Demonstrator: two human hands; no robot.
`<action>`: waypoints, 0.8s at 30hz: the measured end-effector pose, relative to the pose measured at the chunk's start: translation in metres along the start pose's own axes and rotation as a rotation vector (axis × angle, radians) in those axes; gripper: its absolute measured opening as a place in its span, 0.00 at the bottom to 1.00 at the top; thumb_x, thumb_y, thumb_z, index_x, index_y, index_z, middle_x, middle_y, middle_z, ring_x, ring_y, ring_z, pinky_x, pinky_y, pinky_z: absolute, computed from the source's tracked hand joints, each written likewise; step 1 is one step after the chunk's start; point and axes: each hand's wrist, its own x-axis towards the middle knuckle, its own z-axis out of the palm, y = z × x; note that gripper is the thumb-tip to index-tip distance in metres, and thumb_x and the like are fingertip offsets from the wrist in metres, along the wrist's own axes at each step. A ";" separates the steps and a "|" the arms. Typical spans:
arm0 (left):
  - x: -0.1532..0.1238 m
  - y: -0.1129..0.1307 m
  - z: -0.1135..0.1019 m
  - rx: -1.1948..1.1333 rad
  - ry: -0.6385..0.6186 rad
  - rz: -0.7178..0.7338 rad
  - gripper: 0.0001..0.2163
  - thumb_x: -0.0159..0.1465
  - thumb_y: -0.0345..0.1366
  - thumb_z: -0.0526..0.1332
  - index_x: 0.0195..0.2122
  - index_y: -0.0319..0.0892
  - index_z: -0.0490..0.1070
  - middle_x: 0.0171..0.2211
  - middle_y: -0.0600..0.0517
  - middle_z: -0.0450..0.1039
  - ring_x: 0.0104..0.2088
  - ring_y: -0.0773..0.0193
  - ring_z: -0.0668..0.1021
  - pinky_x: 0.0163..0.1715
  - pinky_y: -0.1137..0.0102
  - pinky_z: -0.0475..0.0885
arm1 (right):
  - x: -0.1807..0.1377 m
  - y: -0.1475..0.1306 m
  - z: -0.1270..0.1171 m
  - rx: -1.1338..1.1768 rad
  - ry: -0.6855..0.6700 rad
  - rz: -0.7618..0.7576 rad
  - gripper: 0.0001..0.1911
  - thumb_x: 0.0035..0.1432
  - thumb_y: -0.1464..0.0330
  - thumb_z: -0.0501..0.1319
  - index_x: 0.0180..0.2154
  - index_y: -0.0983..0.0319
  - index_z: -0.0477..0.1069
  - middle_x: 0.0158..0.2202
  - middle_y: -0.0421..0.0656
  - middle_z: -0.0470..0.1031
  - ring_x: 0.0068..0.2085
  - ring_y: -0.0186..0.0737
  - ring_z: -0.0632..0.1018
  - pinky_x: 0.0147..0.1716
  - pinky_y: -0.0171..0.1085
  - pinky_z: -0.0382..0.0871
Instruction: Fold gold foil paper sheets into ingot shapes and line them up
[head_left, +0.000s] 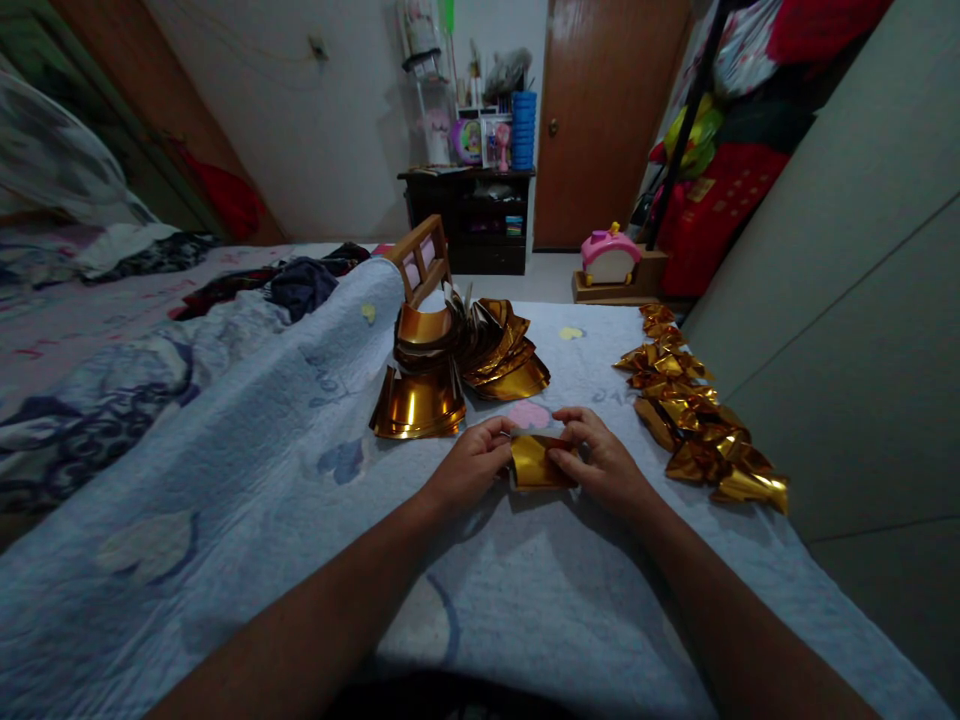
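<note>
A small sheet of gold foil paper (pixel 534 462) lies on the pale blue quilt (pixel 300 500) in front of me, partly folded. My left hand (pixel 471 462) pinches its left edge with closed fingers. My right hand (pixel 600 455) pinches its top right edge, fingers pressed together on the paper. Just beyond my hands sits a curled stack of flat gold sheets (pixel 420 400), with a bigger fanned heap of gold sheets (pixel 491 345) behind it.
A row of several folded gold pieces (pixel 694 410) runs along the quilt's right side by a grey wall (pixel 847 300). A wooden frame (pixel 420 258) stands behind the stacks. Clothes (pixel 292 282) lie on the bed at left. A dark cabinet (pixel 469 215), door and pink toy (pixel 609 255) stand beyond.
</note>
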 end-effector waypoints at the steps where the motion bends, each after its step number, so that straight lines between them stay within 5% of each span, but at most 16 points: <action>1: 0.000 0.001 0.000 0.008 0.000 0.009 0.08 0.56 0.36 0.67 0.35 0.40 0.72 0.26 0.55 0.71 0.24 0.70 0.71 0.26 0.74 0.66 | 0.000 0.000 0.000 0.054 -0.028 0.050 0.06 0.54 0.65 0.63 0.29 0.60 0.70 0.44 0.47 0.74 0.47 0.47 0.74 0.48 0.46 0.68; 6: -0.001 0.002 -0.002 0.031 0.009 0.024 0.08 0.58 0.38 0.65 0.36 0.40 0.73 0.28 0.53 0.72 0.26 0.68 0.73 0.28 0.73 0.69 | 0.000 -0.002 0.001 0.216 -0.087 0.252 0.10 0.53 0.61 0.65 0.30 0.59 0.67 0.25 0.38 0.69 0.27 0.37 0.69 0.27 0.36 0.62; 13: -0.001 0.001 -0.002 0.110 -0.023 0.047 0.15 0.55 0.42 0.71 0.39 0.39 0.75 0.32 0.50 0.77 0.31 0.64 0.77 0.30 0.72 0.71 | 0.000 -0.002 0.005 0.323 -0.022 0.227 0.10 0.51 0.64 0.66 0.33 0.58 0.66 0.27 0.36 0.68 0.29 0.35 0.68 0.28 0.35 0.60; 19: -0.001 -0.001 -0.001 0.258 0.077 0.104 0.11 0.57 0.39 0.68 0.25 0.39 0.69 0.23 0.55 0.69 0.25 0.69 0.70 0.26 0.74 0.63 | 0.000 -0.010 0.007 0.566 -0.026 0.287 0.33 0.49 0.65 0.69 0.55 0.54 0.60 0.29 0.33 0.70 0.30 0.37 0.73 0.31 0.36 0.64; 24: -0.001 -0.003 -0.003 0.297 0.074 0.099 0.13 0.58 0.41 0.66 0.24 0.40 0.66 0.22 0.55 0.67 0.25 0.69 0.69 0.25 0.73 0.62 | -0.002 -0.011 0.001 0.604 -0.076 0.383 0.17 0.52 0.56 0.69 0.38 0.59 0.70 0.32 0.39 0.73 0.32 0.38 0.74 0.33 0.37 0.66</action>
